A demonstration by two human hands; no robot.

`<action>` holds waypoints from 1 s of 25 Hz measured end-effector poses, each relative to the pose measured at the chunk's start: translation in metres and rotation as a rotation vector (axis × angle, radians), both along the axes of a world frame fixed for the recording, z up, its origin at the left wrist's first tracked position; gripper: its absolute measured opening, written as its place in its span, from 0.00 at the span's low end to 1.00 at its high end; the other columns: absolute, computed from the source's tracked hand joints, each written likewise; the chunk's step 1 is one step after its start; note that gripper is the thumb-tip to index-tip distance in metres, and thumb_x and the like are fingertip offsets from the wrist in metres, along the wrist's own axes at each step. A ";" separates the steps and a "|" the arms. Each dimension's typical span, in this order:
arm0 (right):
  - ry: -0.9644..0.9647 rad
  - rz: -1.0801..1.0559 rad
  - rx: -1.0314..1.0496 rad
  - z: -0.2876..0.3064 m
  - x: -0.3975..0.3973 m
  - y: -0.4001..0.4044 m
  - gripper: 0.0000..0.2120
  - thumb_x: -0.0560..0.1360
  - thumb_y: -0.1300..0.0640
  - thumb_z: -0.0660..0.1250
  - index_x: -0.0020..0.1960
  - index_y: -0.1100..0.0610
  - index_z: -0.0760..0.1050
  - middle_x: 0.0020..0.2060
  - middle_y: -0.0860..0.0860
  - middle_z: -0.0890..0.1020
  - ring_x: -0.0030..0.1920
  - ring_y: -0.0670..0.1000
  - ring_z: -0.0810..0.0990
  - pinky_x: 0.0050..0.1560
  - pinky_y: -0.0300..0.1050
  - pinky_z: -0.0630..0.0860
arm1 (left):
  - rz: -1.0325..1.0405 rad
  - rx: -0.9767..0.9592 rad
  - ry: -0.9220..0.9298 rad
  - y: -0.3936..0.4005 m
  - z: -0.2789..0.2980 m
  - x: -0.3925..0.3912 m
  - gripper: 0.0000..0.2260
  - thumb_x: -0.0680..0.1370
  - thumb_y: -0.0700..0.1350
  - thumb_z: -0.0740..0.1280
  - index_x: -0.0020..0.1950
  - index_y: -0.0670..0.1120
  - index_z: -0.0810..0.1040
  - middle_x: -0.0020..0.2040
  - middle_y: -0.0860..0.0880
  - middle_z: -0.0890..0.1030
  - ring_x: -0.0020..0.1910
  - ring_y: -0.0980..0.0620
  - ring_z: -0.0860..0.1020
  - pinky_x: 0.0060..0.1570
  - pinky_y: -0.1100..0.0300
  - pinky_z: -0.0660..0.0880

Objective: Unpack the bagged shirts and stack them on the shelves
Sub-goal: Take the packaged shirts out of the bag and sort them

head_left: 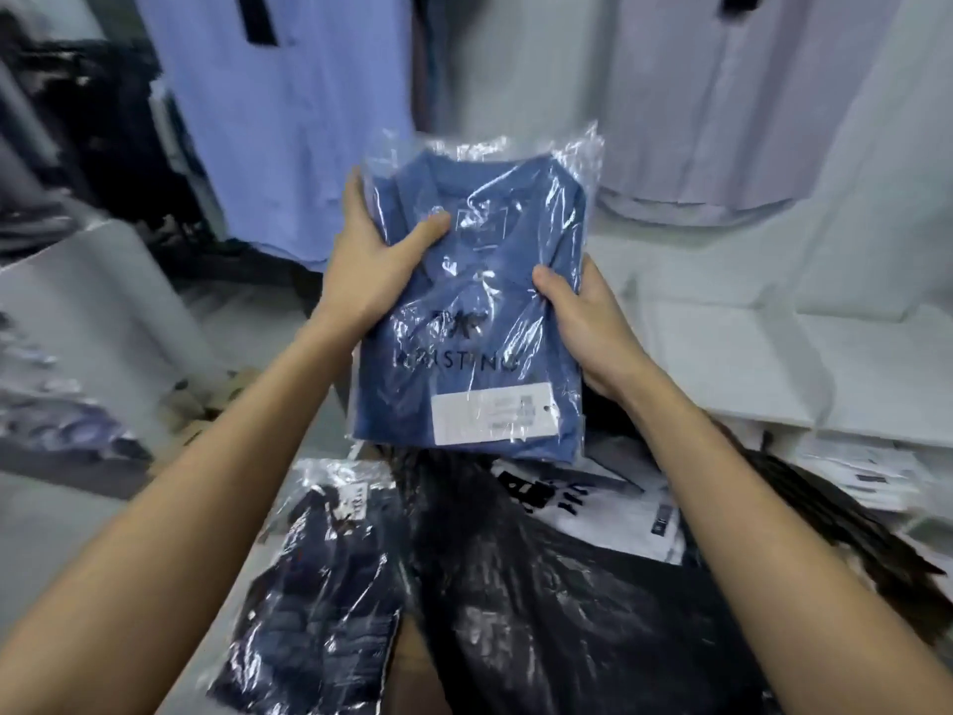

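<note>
You've got the bagged blue shirt [472,307] held up between both grips: left hand [368,255] grasping its upper left edge, right hand [582,322] its right edge. Long axis runs away from you, and the bag's loose plastic end sits at the far top, nearer your left hand.

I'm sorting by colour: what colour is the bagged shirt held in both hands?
Medium blue bagged shirt, in clear plastic; seen in the head view.

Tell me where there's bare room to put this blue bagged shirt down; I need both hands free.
Bare grey surface shows left of the navy bagged shirt. The white ledge on the right, before the hanging pale shirts, looks open too. Directly below the blue bagged shirt it is crowded with bagged garments.
</note>
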State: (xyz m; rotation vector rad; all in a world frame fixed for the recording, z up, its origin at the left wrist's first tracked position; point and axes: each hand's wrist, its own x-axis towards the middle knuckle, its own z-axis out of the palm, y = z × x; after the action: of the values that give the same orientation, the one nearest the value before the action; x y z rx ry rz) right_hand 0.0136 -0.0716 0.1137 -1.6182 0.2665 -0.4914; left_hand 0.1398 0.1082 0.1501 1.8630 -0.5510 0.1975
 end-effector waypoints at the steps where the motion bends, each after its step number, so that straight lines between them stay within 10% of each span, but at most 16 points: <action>1: 0.044 0.065 -0.030 -0.010 0.014 0.021 0.27 0.76 0.42 0.66 0.73 0.48 0.68 0.64 0.46 0.82 0.63 0.49 0.82 0.69 0.58 0.75 | 0.092 0.037 0.015 0.028 -0.009 0.005 0.44 0.72 0.65 0.74 0.81 0.56 0.55 0.67 0.61 0.77 0.64 0.59 0.78 0.64 0.62 0.70; 8: 0.384 0.287 -0.385 -0.095 0.043 0.160 0.37 0.83 0.55 0.58 0.83 0.43 0.38 0.55 0.59 0.80 0.38 0.55 0.79 0.36 0.47 0.72 | 0.305 0.388 0.133 0.182 -0.110 0.016 0.30 0.76 0.65 0.70 0.76 0.61 0.70 0.73 0.57 0.76 0.72 0.55 0.72 0.66 0.64 0.67; 13: 0.724 0.514 -0.584 -0.160 0.038 0.227 0.31 0.84 0.57 0.55 0.83 0.48 0.46 0.76 0.67 0.53 0.70 0.69 0.69 0.69 0.57 0.69 | 0.308 0.567 0.225 0.232 -0.203 0.014 0.30 0.73 0.73 0.62 0.71 0.61 0.77 0.65 0.52 0.82 0.65 0.47 0.79 0.62 0.52 0.77; 20: 0.986 0.473 -0.534 -0.246 0.026 0.253 0.34 0.83 0.64 0.55 0.83 0.50 0.44 0.74 0.66 0.55 0.62 0.68 0.75 0.63 0.55 0.72 | 0.187 0.677 0.404 0.238 -0.308 0.018 0.36 0.69 0.81 0.57 0.72 0.64 0.73 0.57 0.46 0.83 0.56 0.44 0.81 0.57 0.48 0.78; 25: 1.049 0.446 -0.643 -0.256 0.031 0.261 0.39 0.80 0.70 0.59 0.84 0.58 0.41 0.72 0.69 0.58 0.59 0.66 0.78 0.59 0.51 0.72 | 0.011 0.808 0.478 0.228 -0.318 0.026 0.35 0.71 0.69 0.71 0.76 0.61 0.70 0.60 0.47 0.71 0.62 0.42 0.76 0.63 0.53 0.72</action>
State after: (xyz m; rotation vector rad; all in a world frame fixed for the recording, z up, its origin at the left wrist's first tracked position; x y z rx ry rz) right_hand 0.0447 0.1898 -0.1425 -2.3756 0.5332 0.7380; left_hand 0.1654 0.3360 -0.1680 2.5750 -0.2947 -0.5332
